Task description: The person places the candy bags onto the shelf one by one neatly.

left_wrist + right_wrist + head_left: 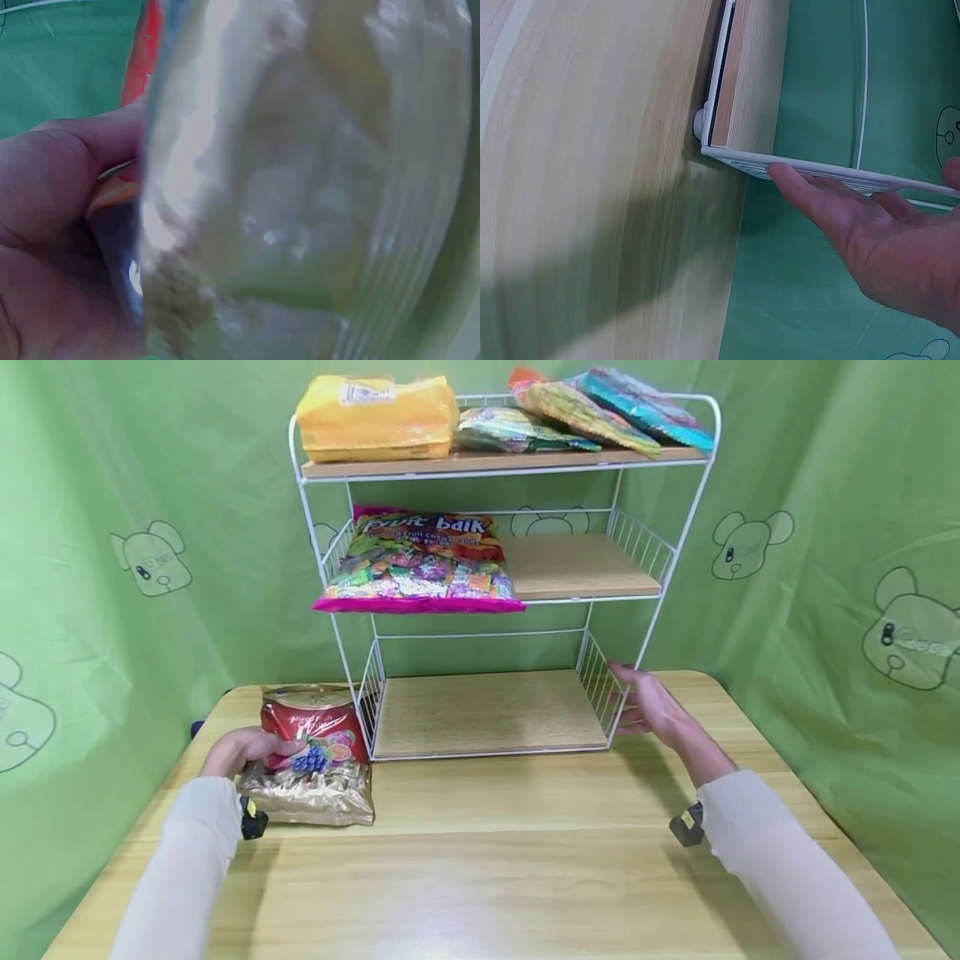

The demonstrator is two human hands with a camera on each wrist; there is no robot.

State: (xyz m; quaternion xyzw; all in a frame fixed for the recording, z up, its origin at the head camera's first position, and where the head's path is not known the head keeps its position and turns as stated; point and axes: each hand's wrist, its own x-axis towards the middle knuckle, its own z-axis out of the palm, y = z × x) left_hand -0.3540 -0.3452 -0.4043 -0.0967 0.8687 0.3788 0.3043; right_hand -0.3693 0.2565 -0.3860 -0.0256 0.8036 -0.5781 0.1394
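At the rack's lower left, my left hand grips the side of a red and gold bag of mixed fruit candy. Its thumb lies over the front; most of the other fingers are hidden. Up close in the left wrist view, the shiny candy bag covers much of the palm side of the left hand. On the opposite side, my right hand touches the white wire rack near its bottom shelf. Extended fingers of the right hand lie along the wire side panel in the right wrist view.
A fruit chew candy bag lies on the left of the middle shelf, its lower edge overhanging the front. Up top are a yellow package and several colourful bags. The rack stands on a wooden table before a green curtain.
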